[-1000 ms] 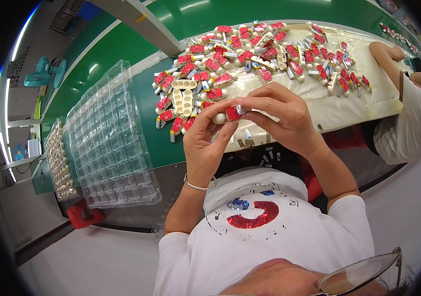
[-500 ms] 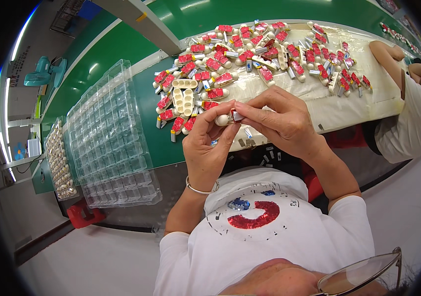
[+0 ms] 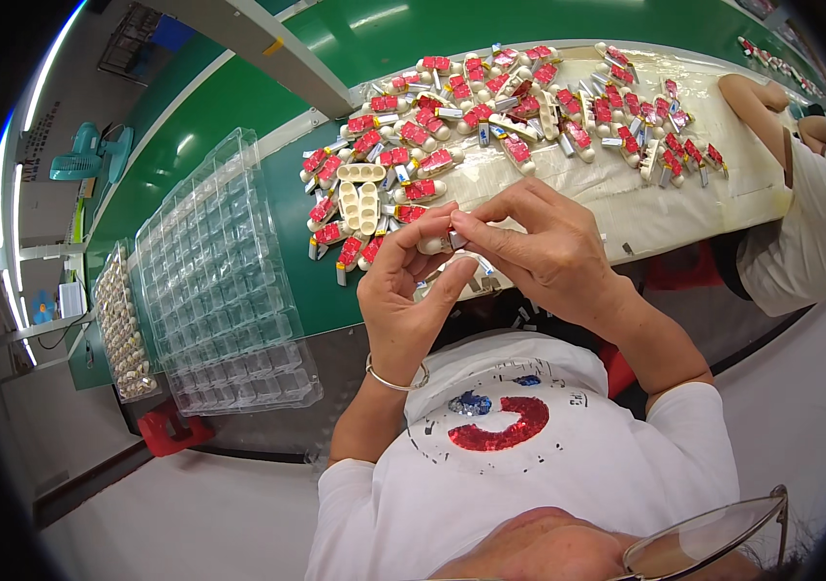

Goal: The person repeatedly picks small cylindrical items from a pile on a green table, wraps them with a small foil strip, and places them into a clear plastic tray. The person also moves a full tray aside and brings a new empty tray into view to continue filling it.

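Note:
Up close in front of me, my left hand (image 3: pixel 405 289) holds a small cream-coloured piece with a rounded end (image 3: pixel 435 245) between its fingers, its thumb lowered a little from it. My right hand (image 3: pixel 560 244) pinches at the far end of that piece, where a bit of red and silver shows; the fingertips hide the rest. Just beyond lies a wide heap of similar cream pieces with red boards and silver battery-like blocks (image 3: pixel 420 190). Among them are cream holders with round hollows (image 3: pixel 359 172).
Clear plastic trays (image 3: pixel 209 281) are stacked at the left, beside a tray filled with small pieces (image 3: pixel 125 329). A teal fan (image 3: pixel 88 155) stands farther left. A metal post (image 3: pixel 277 53) rises behind the table. Another person's arm (image 3: pixel 760 116) rests at the right.
My left thumb has come down off the cream piece. The silver part between my fingertips has turned and shows less. The whole view has shifted slightly.

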Demonstrator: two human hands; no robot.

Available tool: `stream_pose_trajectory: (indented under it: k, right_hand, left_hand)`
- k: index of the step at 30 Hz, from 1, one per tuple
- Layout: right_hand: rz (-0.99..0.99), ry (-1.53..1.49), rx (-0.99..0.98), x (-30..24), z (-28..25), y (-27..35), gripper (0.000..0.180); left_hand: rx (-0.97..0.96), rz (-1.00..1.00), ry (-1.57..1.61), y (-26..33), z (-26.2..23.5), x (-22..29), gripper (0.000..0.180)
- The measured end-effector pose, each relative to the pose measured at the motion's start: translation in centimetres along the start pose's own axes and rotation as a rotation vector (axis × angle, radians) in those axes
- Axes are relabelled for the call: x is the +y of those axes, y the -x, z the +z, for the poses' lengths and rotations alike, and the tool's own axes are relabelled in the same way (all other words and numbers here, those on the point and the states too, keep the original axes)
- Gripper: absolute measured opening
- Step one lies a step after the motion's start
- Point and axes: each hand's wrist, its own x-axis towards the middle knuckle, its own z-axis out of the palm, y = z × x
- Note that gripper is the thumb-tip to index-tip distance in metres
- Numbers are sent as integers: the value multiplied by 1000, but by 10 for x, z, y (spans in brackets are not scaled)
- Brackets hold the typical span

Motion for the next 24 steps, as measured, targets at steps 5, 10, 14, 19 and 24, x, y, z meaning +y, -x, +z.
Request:
stream_pose_trajectory:
  k: [5,10,14,19,24]
  right_hand:
    - [90,-186,55,-4,9,2,37]
    - [277,-485,154,-5,4,6,44]
    - [356,-607,104,-3,6,11,44]
    - [405,-691,98,-5,9,11,38]
    - [390,-602,212,-9,10,7,19]
  left_hand:
    - [84,-32,94,-2,-7,-10,25]
    - [62,-49,249,-9,-13,-7,26]
    - [46,-163,420,-12,-14,-4,23]
    - [85,-235,480,-12,-13,-3,22]
    - [111,-253,474,-11,-11,-3,21]
